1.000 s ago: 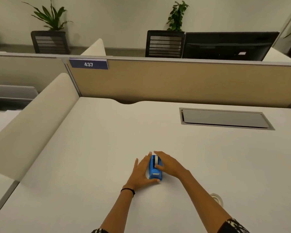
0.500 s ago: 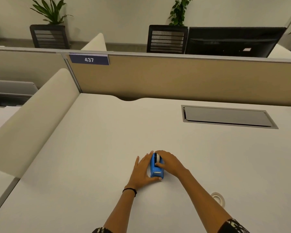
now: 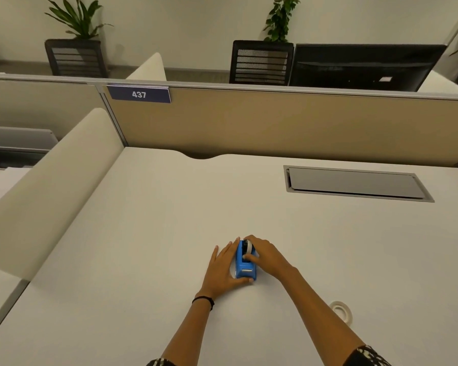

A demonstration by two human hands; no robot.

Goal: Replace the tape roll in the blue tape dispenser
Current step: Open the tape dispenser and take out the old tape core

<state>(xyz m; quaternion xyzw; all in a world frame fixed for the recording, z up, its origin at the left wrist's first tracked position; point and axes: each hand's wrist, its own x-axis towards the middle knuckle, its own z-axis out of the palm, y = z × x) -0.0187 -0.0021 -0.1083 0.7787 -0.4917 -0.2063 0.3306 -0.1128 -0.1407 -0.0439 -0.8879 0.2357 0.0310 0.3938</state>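
Note:
The blue tape dispenser (image 3: 244, 262) stands on the white desk (image 3: 143, 247) in front of me, cutter end toward me. My left hand (image 3: 224, 268) lies flat against its left side, fingers straight, thumb wrapped under the near end. My right hand (image 3: 263, 256) curls over the top from the right, with fingertips and thumb pinching the tape roll (image 3: 248, 247) seated in the dispenser. A second roll of clear tape (image 3: 341, 311) lies flat on the desk beside my right forearm.
A grey cable hatch (image 3: 354, 184) is set into the desk at the far right. A tan partition (image 3: 275, 122) with a "437" label (image 3: 139, 94) closes the back; a white divider (image 3: 50, 186) runs along the left.
My right thumb has shifted down onto the roll inside the dispenser. Both hands and the dispenser stay in the same spot on the desk.

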